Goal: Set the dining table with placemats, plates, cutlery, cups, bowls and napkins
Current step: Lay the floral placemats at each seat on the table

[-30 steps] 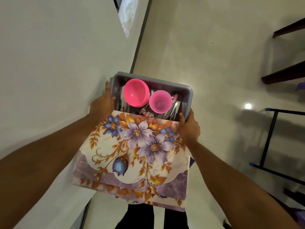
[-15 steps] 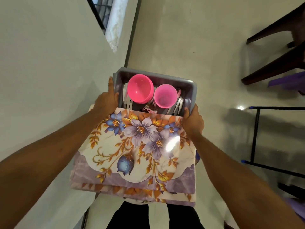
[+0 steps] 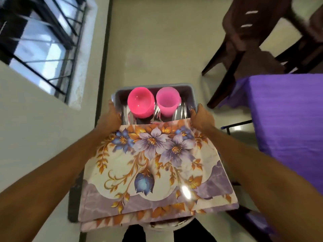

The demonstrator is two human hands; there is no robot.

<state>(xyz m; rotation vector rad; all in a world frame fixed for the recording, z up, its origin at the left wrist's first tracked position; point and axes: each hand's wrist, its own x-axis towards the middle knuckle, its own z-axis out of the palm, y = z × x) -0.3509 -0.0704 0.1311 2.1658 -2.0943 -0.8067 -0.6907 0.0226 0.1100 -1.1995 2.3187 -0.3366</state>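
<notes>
Head view, looking down. Grey tub carried above the floor, clasped at both sides. Left hand gripping the tub's left wall, thumb lying up along the rim, fingers hidden beneath. Right hand gripping the tub's right wall, thumb at the rim, fingers likewise hidden.

Inside the tub, at its far end: pink bowl on the left, paler pink cup on the right, the two just beside each other, mouths facing the camera. Around and under them, still inside the tub: metal cutlery, pieces too crowded to tell apart.

Over the tub's near part: stacked floral placemats, far edge just short of the bowl and cup, near edges overhanging towards the body. Under that overhang: a pale round rim, nature not clear.

Right of the tub: surface under a purple cloth. Beyond that, far right of the tub: dark chair. Left of the tub: wall with barred window.
</notes>
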